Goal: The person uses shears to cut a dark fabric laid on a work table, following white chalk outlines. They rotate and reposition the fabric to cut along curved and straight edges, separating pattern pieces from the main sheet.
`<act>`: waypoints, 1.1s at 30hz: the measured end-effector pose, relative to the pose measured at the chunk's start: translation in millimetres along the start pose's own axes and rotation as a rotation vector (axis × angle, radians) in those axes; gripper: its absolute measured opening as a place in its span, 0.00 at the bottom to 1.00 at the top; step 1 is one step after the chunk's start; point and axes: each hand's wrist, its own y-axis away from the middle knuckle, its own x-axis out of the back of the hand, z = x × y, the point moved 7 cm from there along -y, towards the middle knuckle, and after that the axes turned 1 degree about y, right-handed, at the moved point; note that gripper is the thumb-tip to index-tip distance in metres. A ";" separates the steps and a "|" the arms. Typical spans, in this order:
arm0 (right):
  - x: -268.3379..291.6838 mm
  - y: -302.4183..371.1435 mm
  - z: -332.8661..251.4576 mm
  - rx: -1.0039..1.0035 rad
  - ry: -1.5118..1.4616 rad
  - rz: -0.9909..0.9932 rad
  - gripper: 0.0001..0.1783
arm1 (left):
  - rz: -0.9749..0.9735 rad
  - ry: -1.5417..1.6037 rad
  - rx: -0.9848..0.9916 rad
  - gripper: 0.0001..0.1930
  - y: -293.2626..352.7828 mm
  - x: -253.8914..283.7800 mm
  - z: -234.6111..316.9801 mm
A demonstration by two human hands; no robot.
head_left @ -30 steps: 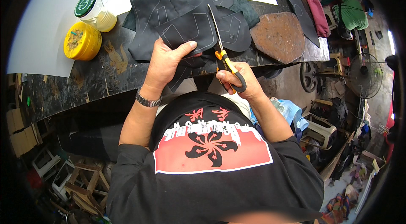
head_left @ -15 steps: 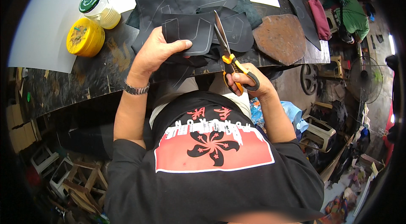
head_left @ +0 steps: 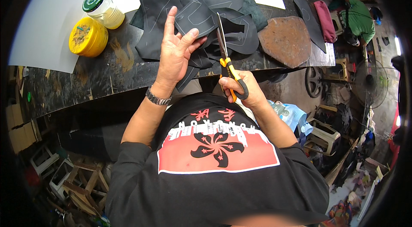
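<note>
The scissors [head_left: 228,66], which have yellow and black handles, are in the right hand [head_left: 240,87]. This hand is closed around the handles, and the blades point away from the person and lie nearly together. Just to the left of the scissors' blades is the marked piece [head_left: 195,18], black, leather-like, with pale drawn lines. Whether a blade touches its right edge, I cannot tell.

The left hand [head_left: 178,53] is to the left of the scissors, rather open: the index finger stands straight out, the thumb lies over the lower edge of the piece, and the other fingers are bent near this edge. How firmly it pinches, or if it only supports, I cannot tell.

Behind the marked piece, left of the scissors and beyond their tip, a large black sheet [head_left: 150,34] is spread on the worktop [head_left: 101,79]. To the right of the scissors there is a brown board [head_left: 285,40]; far to their left, a yellow tub [head_left: 89,37] and a glass jar [head_left: 112,16].

I judge the piece to be light, thin and flexible, not fragile, perhaps a little slippery on its smooth face. A flat pinch at the margin, on the side away from the scissors, should suit it best.
</note>
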 end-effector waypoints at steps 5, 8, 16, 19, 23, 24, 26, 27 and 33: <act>1.3 0.5 2.5 -0.034 -0.001 0.004 0.15 | 0.002 -0.050 0.042 0.31 -10.3 0.3 -6.1; 0.8 0.0 5.1 -0.046 -0.008 0.002 0.15 | 0.033 -0.066 0.014 0.29 -12.0 1.7 -7.2; -1.6 -1.2 8.8 -0.049 -0.064 -0.018 0.16 | 0.061 -0.308 -0.220 0.41 -14.7 6.4 5.8; -1.7 -4.0 14.0 -0.078 -0.076 -0.008 0.17 | 0.051 -0.254 -0.149 0.45 -13.9 10.4 3.3; -2.3 -6.1 20.1 -0.093 -0.089 -0.009 0.17 | 0.054 -0.310 -0.212 0.45 -11.9 10.4 8.3; -2.7 -6.8 20.8 -0.089 -0.097 -0.012 0.17 | 0.053 -0.320 -0.214 0.45 -11.4 10.4 9.1; -3.0 -7.7 22.0 -0.083 -0.104 -0.014 0.17 | 0.038 -0.292 -0.214 0.45 -10.2 9.9 9.9; -3.1 -7.8 22.6 -0.082 -0.104 -0.014 0.17 | 0.030 -0.278 -0.214 0.44 -9.9 9.7 10.1; -3.3 -6.9 23.8 -0.083 -0.074 -0.027 0.15 | 0.074 -0.232 -0.157 0.33 -12.5 12.8 2.3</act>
